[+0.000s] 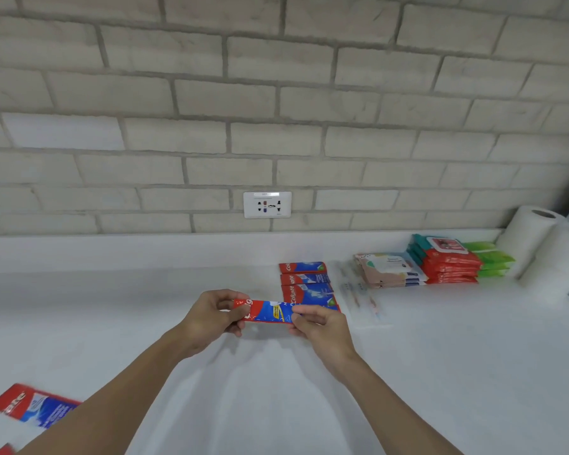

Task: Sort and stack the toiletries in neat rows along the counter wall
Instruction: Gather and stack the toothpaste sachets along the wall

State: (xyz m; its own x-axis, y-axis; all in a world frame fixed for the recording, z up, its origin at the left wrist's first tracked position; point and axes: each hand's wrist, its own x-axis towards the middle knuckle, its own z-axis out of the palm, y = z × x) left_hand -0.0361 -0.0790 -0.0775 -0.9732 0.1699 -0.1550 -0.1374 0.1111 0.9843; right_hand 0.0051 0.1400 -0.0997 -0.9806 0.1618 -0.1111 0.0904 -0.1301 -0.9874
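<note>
Lining the counter right of the socket are 2 paper rolls, wipe stacks and a toothpaste row, grouped by kind, seemingly for neatness. A spare box lies far down-left of the socket. Below the socket, the held box sits level, probably to extend that row; left hand and right hand each pinch 1 end.

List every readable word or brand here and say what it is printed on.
"Colgate": front toothpaste box of the row on the counter.
"Col": rearmost box of that row.
"ate": loose box at lower left.
The held box: lettering mostly covered by the left hand.
The wipes packs and the wall socket: print too blurred to read.
</note>
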